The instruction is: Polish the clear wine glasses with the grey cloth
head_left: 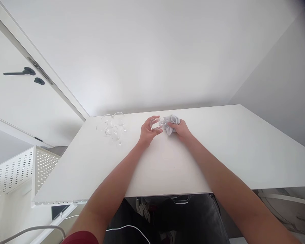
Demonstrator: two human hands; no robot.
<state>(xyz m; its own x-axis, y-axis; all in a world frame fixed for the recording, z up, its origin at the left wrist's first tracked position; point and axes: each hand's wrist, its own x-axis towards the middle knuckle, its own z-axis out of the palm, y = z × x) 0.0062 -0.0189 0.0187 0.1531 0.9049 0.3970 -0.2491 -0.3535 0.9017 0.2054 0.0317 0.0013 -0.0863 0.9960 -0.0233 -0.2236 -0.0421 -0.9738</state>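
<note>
Held above the middle of the white table (167,162) is a clear stemmed glass (156,124), tipped on its side with its rim toward the left. My left hand (148,131) is closed around the bowl, thumb below and fingers above. A pale grey cloth (171,124) lies bunched over the stem and foot end. My right hand (179,127) pinches that cloth against the glass, so the foot is mostly hidden. Left of my left hand, several more clear stemmed glasses (112,130) stand close together.
A white wall (152,51) rises behind the table's far edge. At the left are a door with a black handle (21,72) and a white perforated rack (44,162). A white cable (128,227) crosses my lap below the near edge.
</note>
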